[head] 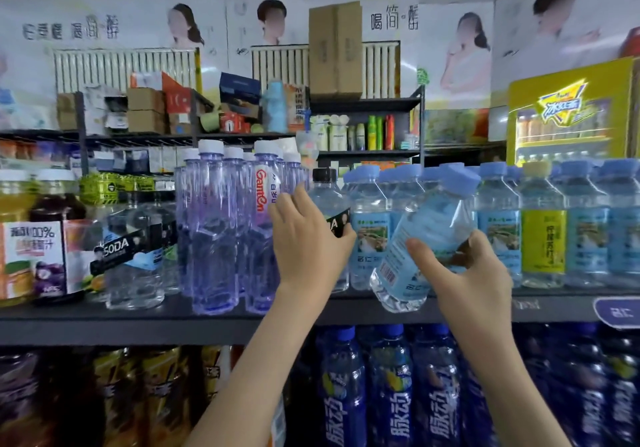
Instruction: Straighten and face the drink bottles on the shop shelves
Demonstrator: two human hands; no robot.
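My right hand (464, 270) grips a clear blue-labelled water bottle (426, 235) with a blue cap, tilted to the right, its base at the front edge of the dark shelf (207, 322). My left hand (308, 238) is wrapped round a black-capped, black-labelled soda bottle (327, 200) that stands upright between the purple Ganten bottles (221, 225) and the row of blue-capped water bottles (498, 225). One yellow-labelled bottle (542, 238) stands in that row.
More soda bottles (135, 259) and juice cartons (31, 256) stand at the left of the shelf. Dark blue drink bottles (391, 387) and amber ones (138, 398) fill the shelf below. Behind are racks with boxes (145, 110) and a yellow display cooler (568, 114).
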